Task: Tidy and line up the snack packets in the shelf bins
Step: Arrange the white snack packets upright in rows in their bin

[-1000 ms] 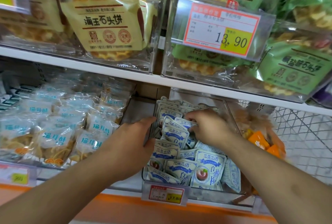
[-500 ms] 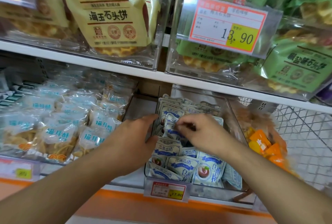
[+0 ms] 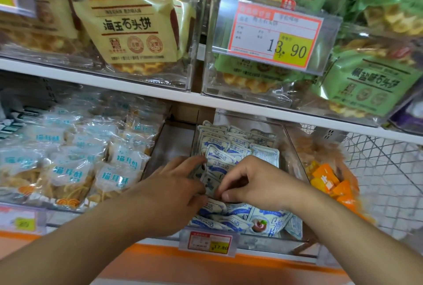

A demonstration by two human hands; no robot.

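Shop shelving fills the head view: a white upper shelf [image 3: 146, 88] carries clear bins of large yellow biscuit bags [image 3: 132, 31] and green biscuit bags [image 3: 366, 83], with a price tag [image 3: 277, 35] clipped to the front of the right-hand bin. Below it, the lower shelf holds a bin of clear noodle-snack packets [image 3: 68, 170] on the left, a narrow clear bin [image 3: 295, 170] in the middle, orange packets [image 3: 327, 181] just to its right, and a wire basket [image 3: 386, 170] beyond.

The task's blue-and-white snack packets [image 3: 229, 145] lie inside the middle bin, upright in rows at the back and tumbled flat at the front, near a small price tag [image 3: 209, 242].

The left hand [image 3: 169, 193] reaches in over the bin's left wall, its fingers [image 3: 192, 161] extended and resting against a packet. The right hand [image 3: 251, 181] is curled, its fingertips [image 3: 225, 195] apparently pinching the edge of one mid-bin packet.

Procedure, as a judgement: the step in hand appears to be standing one packet upright.
- Brace the standing row with the left hand.
- Grip by the sealed edge; the film likely slips.
- Seat the packet touching the row, face forward.
- Then work towards the loose front packets.
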